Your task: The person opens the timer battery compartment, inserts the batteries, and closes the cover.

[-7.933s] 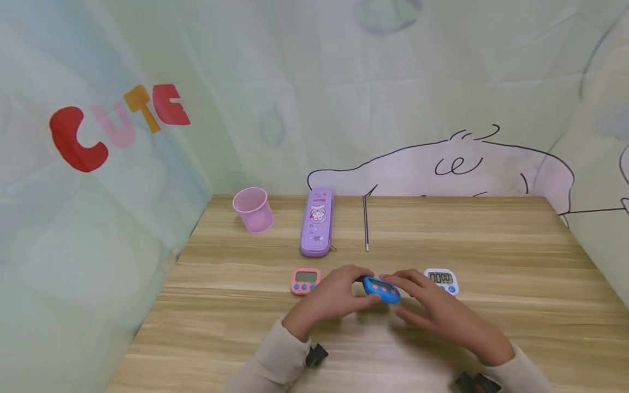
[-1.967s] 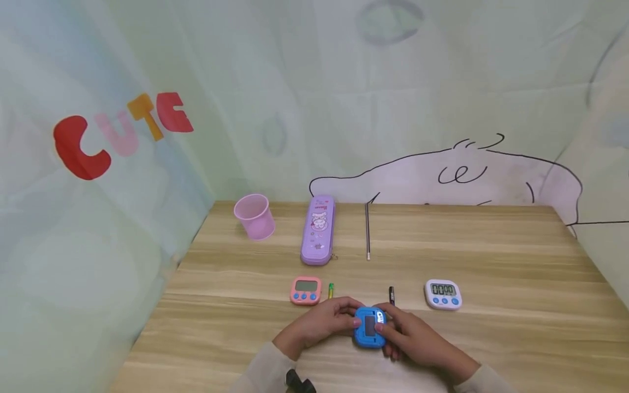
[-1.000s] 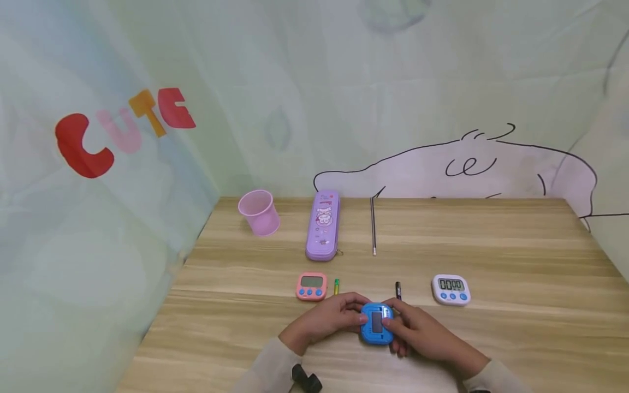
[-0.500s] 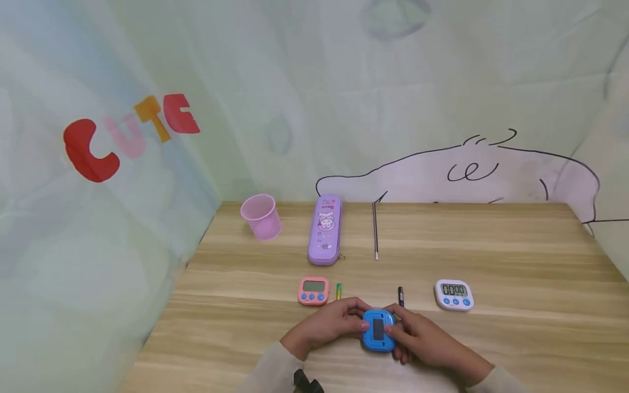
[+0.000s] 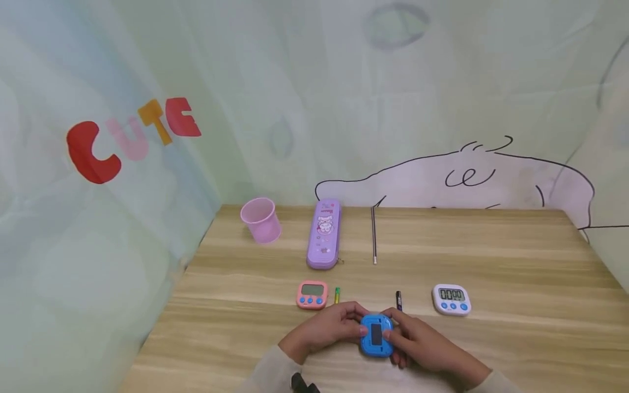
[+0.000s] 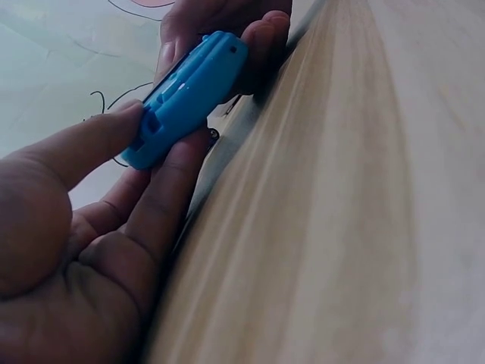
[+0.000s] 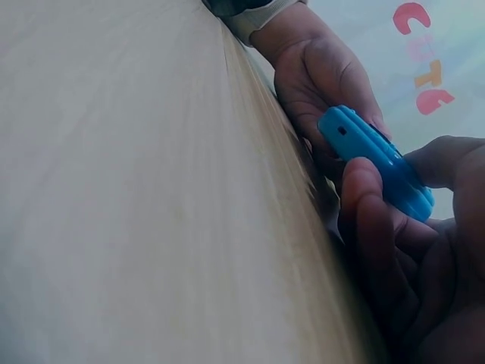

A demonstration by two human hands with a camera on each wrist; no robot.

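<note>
Both hands hold a blue digital timer [image 5: 376,343] just above the table near its front, its back with a dark rectangular area turned up. My left hand [image 5: 330,330] pinches one edge, thumb on top and fingers beneath. From the other side, my right hand [image 5: 423,345] grips it with the thumb on the back; in the right wrist view the fingers [image 7: 364,186] curl under the timer [image 7: 383,167]. The left wrist view shows the timer [image 6: 186,98] edge-on, with a notch near the left thumb. Its display side is hidden.
Beyond the hands lie a green-and-yellow stick [image 5: 337,295] and a black one [image 5: 399,300], both battery-like and partly hidden. A pink timer [image 5: 312,295] and a white timer [image 5: 451,299] flank them. Farther back are a pink cup [image 5: 262,224], a purple pencil case [image 5: 324,234] and a pencil [image 5: 374,234].
Since the oldest frame, the blue timer has been turned from display up to back up and drawn nearer. The two sticks have come into view. Over the last second, the grip barely changes.
</note>
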